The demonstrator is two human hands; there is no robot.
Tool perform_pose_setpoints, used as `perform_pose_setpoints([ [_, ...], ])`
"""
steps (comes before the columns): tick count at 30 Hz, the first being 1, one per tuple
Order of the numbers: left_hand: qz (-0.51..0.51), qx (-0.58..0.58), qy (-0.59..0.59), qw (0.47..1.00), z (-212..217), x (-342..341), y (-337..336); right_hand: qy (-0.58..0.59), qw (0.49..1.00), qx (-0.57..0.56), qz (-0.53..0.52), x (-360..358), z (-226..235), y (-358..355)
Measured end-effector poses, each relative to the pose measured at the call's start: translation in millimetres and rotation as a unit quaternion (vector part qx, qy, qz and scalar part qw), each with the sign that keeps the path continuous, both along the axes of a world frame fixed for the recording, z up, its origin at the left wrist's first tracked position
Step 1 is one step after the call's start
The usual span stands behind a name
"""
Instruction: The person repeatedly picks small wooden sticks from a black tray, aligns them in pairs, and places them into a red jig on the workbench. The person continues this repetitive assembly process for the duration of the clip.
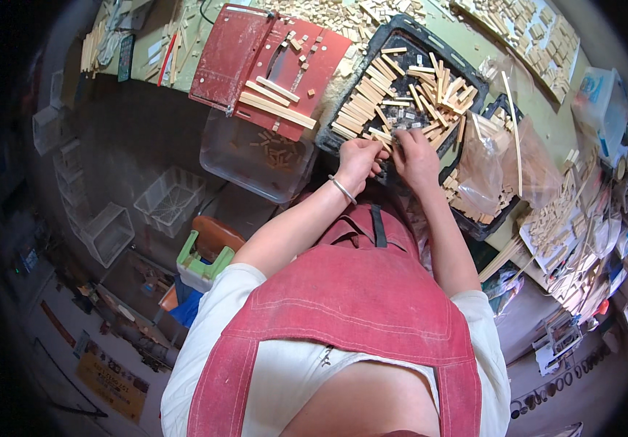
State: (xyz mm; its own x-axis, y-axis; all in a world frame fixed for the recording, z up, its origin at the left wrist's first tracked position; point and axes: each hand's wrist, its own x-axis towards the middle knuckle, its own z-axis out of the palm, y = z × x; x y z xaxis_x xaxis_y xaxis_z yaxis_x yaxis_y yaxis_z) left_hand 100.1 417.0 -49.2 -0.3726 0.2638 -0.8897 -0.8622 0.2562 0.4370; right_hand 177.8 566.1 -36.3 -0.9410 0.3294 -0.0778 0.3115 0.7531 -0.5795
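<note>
My left hand (359,162), with a bangle at the wrist, is closed in a pinch at the near edge of a black plastic tray (326,138). My right hand (417,159) is close beside it, fingers curled down over the tray's near side. Whatever sits between the fingertips is too small and covered to make out. Short pale wooden sticks (363,102) lie in a rough row at the tray's left. More sticks (441,91) are heaped loosely at its right, and a few lie just beyond my fingertips.
Left of the tray stands a red table saw (234,54) with wooden strips (277,109) and small blocks on top. Below it sits a clear bin (255,164) with wood pieces. Plastic bags (481,164) and a second black tray (478,229) are at right.
</note>
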Motion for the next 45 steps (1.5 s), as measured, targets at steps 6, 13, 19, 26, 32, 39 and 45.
perform_pose_setpoints([
  [6, -0.025, 0.002, 0.042, 0.999, 16.4, 7.4, -22.2, -0.057, 0.998, 0.022, 0.007, 5.1, -17.1, -9.9],
  [13, -0.104, 0.020, 0.169, 0.980, 5.9, 22.2, -43.4, -0.052, 0.997, 0.057, 0.028, -0.7, -17.7, -9.6],
  [19, -0.251, -0.046, 0.249, 0.934, 17.7, 19.9, -48.1, -0.044, 0.997, 0.045, 0.034, -3.0, -12.0, -16.2],
  [26, -0.260, -0.067, 0.311, 0.912, 12.5, 22.1, -48.8, -0.049, 0.996, 0.052, 0.052, -3.5, -16.3, -13.3],
  [32, -0.272, -0.027, 0.388, 0.880, 0.9, 24.1, -53.7, -0.068, 0.995, 0.072, -0.002, -3.0, -17.1, -16.3],
  [39, -0.287, -0.041, 0.430, 0.855, 0.3, 21.8, -54.8, -0.060, 0.995, 0.085, -0.001, 0.3, -20.6, -17.2],
  [45, -0.327, -0.049, 0.391, 0.859, 12.9, 17.7, -43.9, -0.062, 0.994, 0.092, 0.015, 0.0, -20.0, -16.8],
])
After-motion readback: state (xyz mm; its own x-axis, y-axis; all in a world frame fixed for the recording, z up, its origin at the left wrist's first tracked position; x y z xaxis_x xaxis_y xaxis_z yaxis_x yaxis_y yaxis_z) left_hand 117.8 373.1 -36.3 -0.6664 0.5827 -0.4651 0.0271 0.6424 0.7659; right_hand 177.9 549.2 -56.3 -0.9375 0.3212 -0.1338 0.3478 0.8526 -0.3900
